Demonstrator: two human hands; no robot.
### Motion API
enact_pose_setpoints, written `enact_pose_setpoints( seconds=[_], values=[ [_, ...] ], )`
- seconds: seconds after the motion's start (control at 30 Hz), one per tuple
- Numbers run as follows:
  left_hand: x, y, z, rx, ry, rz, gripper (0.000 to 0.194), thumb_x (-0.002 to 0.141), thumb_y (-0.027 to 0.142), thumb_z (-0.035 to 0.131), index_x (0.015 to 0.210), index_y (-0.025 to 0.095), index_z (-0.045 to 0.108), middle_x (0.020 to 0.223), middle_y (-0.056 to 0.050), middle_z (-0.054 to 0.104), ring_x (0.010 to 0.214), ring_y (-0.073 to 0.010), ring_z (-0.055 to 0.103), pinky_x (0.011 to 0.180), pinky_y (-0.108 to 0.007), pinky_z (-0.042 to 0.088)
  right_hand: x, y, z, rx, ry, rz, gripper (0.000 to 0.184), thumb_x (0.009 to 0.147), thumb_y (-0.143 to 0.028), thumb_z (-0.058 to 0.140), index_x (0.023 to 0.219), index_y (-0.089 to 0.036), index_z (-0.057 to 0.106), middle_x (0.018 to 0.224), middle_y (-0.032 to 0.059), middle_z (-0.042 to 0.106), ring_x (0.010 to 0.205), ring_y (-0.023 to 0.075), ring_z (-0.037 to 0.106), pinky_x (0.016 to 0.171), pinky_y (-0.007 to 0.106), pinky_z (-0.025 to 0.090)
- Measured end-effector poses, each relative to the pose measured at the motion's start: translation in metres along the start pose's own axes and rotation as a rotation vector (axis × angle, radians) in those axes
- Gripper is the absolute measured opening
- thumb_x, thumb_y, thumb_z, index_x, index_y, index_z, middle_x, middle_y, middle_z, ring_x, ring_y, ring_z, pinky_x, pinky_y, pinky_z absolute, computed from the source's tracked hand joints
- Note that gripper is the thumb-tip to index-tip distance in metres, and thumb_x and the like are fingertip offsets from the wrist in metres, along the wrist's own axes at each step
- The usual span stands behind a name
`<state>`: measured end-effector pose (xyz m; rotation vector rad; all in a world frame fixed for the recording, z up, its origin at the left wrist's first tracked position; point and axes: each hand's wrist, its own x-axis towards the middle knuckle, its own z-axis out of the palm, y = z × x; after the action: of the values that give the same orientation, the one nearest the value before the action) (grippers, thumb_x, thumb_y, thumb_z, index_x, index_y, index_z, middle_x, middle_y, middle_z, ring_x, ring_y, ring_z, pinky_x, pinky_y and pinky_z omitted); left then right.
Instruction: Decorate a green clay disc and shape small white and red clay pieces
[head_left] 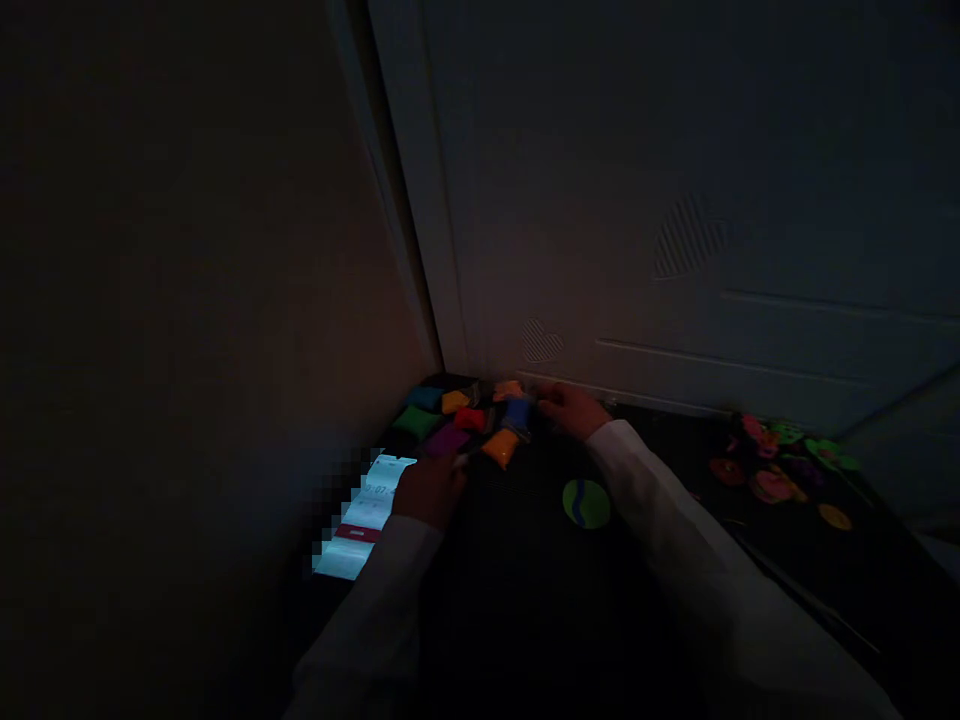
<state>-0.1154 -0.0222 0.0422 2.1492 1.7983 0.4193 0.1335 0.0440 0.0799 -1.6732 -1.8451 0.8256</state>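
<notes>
In the dim light, several small coloured packets lie on a black surface. My left hand (430,492) has its fingers curled just below the purple packet (448,440); a pale bit shows at its fingertips, too dark to name. My right hand (574,410) is at the far edge, thumb and fingers drawn together beside the blue packet (517,413). What it grips, if anything, I cannot make out. Around them lie an orange packet (501,448), a red one (470,419), a green one (417,422), a yellow one (454,402), a teal one (424,397) and a peach one (508,390).
A lit phone screen (369,510) lies left of my left hand. A green disc with a blue wavy stripe (586,504) sits near my right forearm. Colourful flower-like pieces (772,484) are heaped at the right. A pale panel with heart reliefs (690,240) stands behind.
</notes>
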Motion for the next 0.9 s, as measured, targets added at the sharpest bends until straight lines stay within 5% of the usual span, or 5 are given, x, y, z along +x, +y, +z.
enact_pose_setpoints(
  seconds=[0.17, 0.43, 0.7, 0.83, 0.9],
  values=[
    [-0.008, 0.018, -0.030, -0.287, 0.163, 0.005, 0.037, 0.094, 0.040, 0.041, 0.109, 0.013, 0.060, 0.105, -0.009, 0.067, 0.094, -0.0200, 0.064, 0.082, -0.036, 0.053, -0.047, -0.016, -0.022, 0.144, -0.004, -0.153, 0.030, 0.090, -0.034, 0.054, 0.115, -0.017, 0.057, 0.117, 0.0080, 0.060, 0.100, 0.0195, 0.061, 0.085, 0.042, 0.051],
    [-0.003, 0.127, -0.074, -0.588, 0.129, 0.459, 0.026, 0.082, 0.041, 0.055, 0.094, 0.021, 0.068, 0.097, -0.004, 0.071, 0.087, -0.0182, 0.066, 0.074, -0.028, 0.054, -0.140, -0.045, -0.073, 0.346, 0.042, -0.279, 0.023, 0.086, -0.035, 0.056, 0.079, -0.018, 0.069, 0.077, 0.0012, 0.071, 0.075, 0.0133, 0.065, 0.073, 0.027, 0.051],
    [0.023, 0.180, -0.068, -0.987, 0.159, 0.406, 0.031, 0.078, 0.033, 0.062, 0.105, 0.019, 0.056, 0.084, -0.002, 0.069, 0.067, -0.0140, 0.066, 0.054, -0.023, 0.053, -0.161, -0.035, -0.101, 0.439, 0.261, -0.251, 0.016, 0.080, -0.031, 0.062, 0.071, -0.017, 0.064, 0.066, -0.0003, 0.067, 0.062, 0.0104, 0.060, 0.059, 0.023, 0.047],
    [0.012, 0.183, -0.068, -0.657, 0.526, 0.373, 0.028, 0.080, 0.035, 0.062, 0.105, 0.023, 0.059, 0.104, -0.004, 0.063, 0.083, -0.0165, 0.063, 0.074, -0.032, 0.053, -0.158, -0.037, -0.100, 0.352, 0.431, -0.221, 0.012, 0.081, -0.030, 0.063, 0.074, -0.020, 0.064, 0.069, -0.0015, 0.066, 0.065, 0.0108, 0.060, 0.059, 0.023, 0.045],
    [0.003, 0.185, -0.070, -0.495, 0.573, 0.468, 0.012, 0.084, 0.032, 0.058, 0.092, 0.024, 0.063, 0.093, -0.001, 0.064, 0.086, -0.0170, 0.061, 0.080, -0.034, 0.051, -0.157, -0.038, -0.097, 0.243, 0.506, -0.231, 0.011, 0.083, -0.030, 0.061, 0.076, -0.021, 0.064, 0.071, -0.0020, 0.067, 0.066, 0.0110, 0.060, 0.059, 0.023, 0.044]
  ],
)
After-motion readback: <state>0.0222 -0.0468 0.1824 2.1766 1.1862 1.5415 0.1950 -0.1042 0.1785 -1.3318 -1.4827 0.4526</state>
